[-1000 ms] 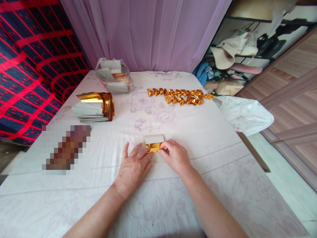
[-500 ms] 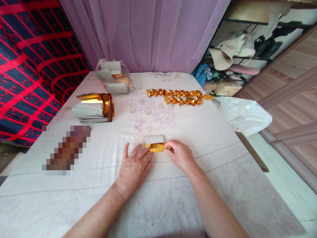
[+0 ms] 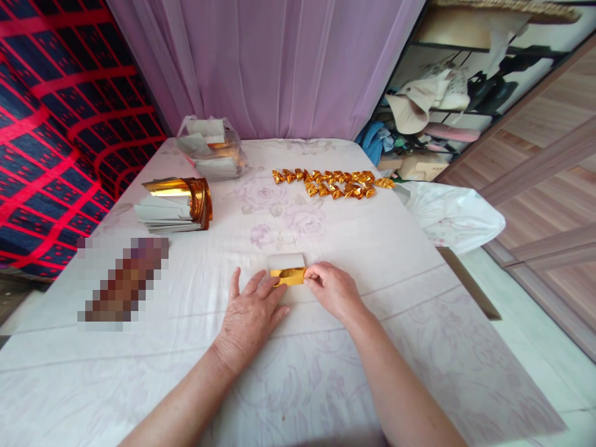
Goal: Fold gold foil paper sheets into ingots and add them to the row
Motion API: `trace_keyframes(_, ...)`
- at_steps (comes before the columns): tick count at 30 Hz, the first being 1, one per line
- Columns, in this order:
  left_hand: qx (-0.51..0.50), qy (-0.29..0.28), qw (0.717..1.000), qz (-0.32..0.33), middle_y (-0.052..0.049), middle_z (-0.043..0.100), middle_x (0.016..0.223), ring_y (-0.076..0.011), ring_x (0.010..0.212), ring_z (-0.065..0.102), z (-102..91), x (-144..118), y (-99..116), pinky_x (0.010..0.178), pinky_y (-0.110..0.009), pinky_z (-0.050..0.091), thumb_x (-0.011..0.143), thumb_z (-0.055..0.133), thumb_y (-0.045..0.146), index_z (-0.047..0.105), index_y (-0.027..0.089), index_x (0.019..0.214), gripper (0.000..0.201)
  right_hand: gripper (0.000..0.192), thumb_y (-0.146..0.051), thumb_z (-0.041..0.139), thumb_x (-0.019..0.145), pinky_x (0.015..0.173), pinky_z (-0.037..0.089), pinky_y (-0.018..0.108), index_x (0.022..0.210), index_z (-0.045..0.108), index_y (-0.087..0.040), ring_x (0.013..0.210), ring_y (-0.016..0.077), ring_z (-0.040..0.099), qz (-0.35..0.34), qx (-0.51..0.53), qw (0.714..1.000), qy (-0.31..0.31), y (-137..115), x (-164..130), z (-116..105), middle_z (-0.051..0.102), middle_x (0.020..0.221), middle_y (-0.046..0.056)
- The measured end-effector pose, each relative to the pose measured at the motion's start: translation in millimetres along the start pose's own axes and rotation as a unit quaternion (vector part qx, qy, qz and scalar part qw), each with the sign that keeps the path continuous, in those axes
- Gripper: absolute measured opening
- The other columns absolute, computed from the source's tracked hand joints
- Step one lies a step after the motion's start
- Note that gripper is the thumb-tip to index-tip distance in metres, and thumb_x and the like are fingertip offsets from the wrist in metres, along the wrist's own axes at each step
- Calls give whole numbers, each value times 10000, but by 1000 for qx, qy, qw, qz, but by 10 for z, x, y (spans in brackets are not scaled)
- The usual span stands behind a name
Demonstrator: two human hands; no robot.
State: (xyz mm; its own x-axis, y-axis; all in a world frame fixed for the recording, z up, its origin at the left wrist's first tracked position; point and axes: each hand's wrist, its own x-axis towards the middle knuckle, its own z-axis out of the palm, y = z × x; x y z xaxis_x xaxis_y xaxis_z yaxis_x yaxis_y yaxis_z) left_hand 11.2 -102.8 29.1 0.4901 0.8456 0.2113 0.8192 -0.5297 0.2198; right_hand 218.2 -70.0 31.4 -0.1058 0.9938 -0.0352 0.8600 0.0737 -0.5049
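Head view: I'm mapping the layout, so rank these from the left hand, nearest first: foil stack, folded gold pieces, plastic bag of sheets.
1. foil stack, far-left of the left hand.
2. folded gold pieces, far-right row.
3. plastic bag of sheets, far-left, by the curtain.

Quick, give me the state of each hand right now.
Left hand: open, flat, fingers pressing the gold foil paper to the table.
Right hand: closed, pinching the paper's right end.

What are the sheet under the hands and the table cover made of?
Sheet: looks like paper with a gold foil face, mirror-shiny on one side, matte white on the other. Table cover: seemingly thin woven fabric, matte, with a pale floral print and soft creases.
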Motion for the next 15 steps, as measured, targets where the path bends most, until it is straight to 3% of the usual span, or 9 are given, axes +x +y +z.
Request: trace_keyframes(15,-17,24,1000,3,4,724,1169,-334,1255,545,-76,-40,-182,1132,-671,114,963,485,387,707,313,1104,274,107,-147,616,816,637,364,236,803,667,-240,709,117,573,4,5,1000,1,11,11,12,670,837,-22)
